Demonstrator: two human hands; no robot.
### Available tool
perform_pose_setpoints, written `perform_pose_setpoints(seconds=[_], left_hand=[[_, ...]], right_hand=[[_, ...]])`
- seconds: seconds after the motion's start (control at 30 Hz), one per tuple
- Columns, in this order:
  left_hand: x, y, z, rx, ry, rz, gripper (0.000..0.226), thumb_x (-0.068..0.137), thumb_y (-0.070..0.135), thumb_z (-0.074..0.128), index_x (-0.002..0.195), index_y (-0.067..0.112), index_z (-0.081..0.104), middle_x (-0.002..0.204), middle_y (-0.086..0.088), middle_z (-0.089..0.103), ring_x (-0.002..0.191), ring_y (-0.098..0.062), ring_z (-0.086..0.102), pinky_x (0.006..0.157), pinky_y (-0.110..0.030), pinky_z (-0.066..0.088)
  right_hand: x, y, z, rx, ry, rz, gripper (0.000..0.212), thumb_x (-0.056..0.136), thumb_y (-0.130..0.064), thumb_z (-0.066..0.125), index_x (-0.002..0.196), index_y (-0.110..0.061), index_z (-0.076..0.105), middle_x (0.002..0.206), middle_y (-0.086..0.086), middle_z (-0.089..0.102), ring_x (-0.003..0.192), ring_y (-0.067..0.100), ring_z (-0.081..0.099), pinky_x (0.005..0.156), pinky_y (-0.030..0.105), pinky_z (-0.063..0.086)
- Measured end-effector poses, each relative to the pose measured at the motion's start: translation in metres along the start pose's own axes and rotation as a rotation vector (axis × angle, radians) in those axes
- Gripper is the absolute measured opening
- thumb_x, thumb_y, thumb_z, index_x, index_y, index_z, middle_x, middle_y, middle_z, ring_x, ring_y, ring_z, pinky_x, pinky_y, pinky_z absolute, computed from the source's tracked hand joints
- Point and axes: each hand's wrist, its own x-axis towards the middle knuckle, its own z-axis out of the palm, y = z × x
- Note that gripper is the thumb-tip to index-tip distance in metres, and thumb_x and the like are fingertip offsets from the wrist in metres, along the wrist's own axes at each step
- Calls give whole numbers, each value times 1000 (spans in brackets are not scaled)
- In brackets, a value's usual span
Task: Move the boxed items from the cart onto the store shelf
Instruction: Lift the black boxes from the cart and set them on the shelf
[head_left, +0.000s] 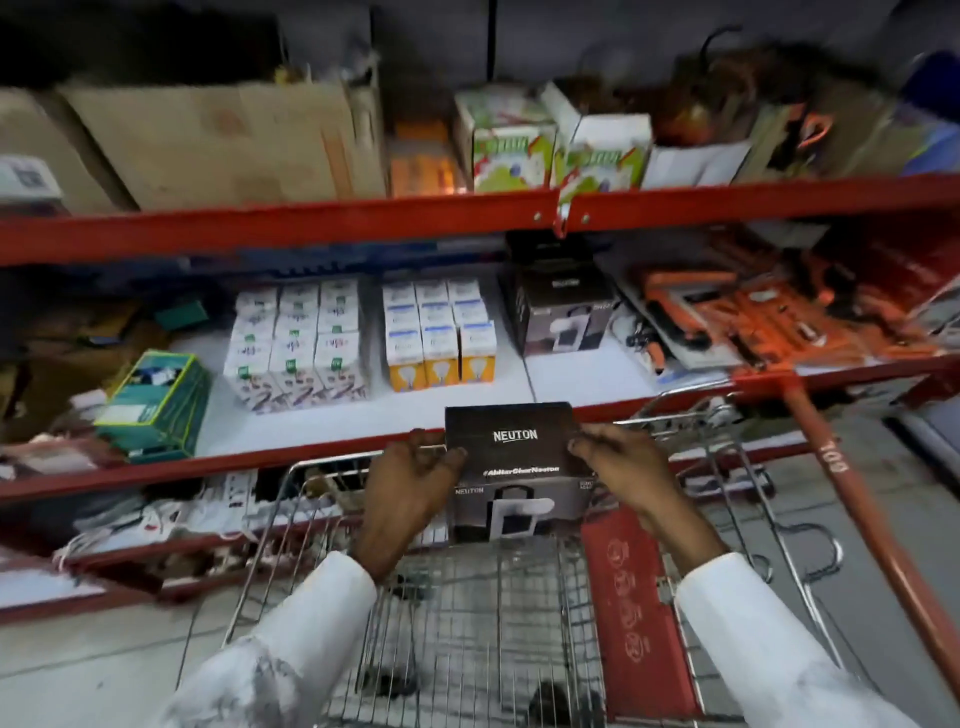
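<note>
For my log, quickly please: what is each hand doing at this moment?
Left hand: closed on the left side of the black Neuton box.
Right hand: closed on the right side of the same box.

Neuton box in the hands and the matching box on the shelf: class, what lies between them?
Head view: between the held box and the shelf box lies only bare white shelf and its red front edge.

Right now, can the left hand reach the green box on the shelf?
Probably not at once: the left hand and right hand both hold the dark Neuton box. The green box lies unobstructed at the shelf's front.
</note>
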Motion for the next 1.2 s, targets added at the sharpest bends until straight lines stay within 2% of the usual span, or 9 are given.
perform_pose_setpoints(seconds=[0.1,0.3,0.4,0.6,0.7,0.77,0.97,1.1,1.2], left_hand=[[9,35,-6,-52,20,63,24,79,40,70,97,24,67,67,3,74,65,-11,71,68,-31,57],[32,89,12,-98,34,174,30,79,34,70,107,24,64,76,3,74,67,-14,70,68,-35,60],[49,102,33,-124,32,198,29,80,27,68,109,21,63,77,2,74,68,-17,71,68,-44,61],[92,118,87,-107,43,154,32,84,15,64,115,14,62,89,-5,73,69,-22,68,71,-28,55],[111,116,111,-81,50,136,27,84,13,64,110,16,63,88,-2,72,69,-14,65,65,-19,48],[123,115,127,-49,59,138,25,83,12,65,107,17,65,87,2,72,74,-12,64,71,-19,48],[152,113,164,-15,63,106,29,82,8,67,110,13,64,92,0,71,80,-12,62,72,-18,46],[164,110,174,10,53,72,34,82,8,67,116,12,62,95,-1,69,82,-11,61,60,-10,43],[167,107,179,21,64,58,33,83,10,69,115,11,63,95,-1,68,81,-11,60,56,-4,41]], right_hand=[[4,-23,-24,39,47,-26,24,81,-19,71,106,-18,73,90,-4,75,78,7,68,70,23,50],[33,-55,-72,1,126,-68,22,80,-20,72,101,-20,69,84,-5,73,75,10,68,73,24,52],[54,-66,-90,-62,126,-104,23,82,-18,70,101,-28,65,83,-8,70,70,2,62,61,15,46],[115,-61,-118,-193,114,-116,26,83,-15,67,109,-11,69,84,1,67,69,8,59,55,15,41],[143,-50,-123,-225,74,-101,24,83,-18,68,107,-16,69,83,0,66,63,4,56,46,5,37],[165,-39,-124,-216,40,-82,24,82,-18,67,106,-17,69,83,-2,67,62,1,55,43,3,35],[218,-10,-119,-144,-28,-4,10,78,-14,67,76,-23,69,86,5,74,85,23,71,84,36,57],[241,7,-114,-91,-91,48,8,71,-23,70,75,-28,66,91,4,76,85,20,72,88,42,57],[258,23,-111,-53,-149,69,33,53,-38,68,84,-26,69,87,0,77,84,18,73,88,44,58]])
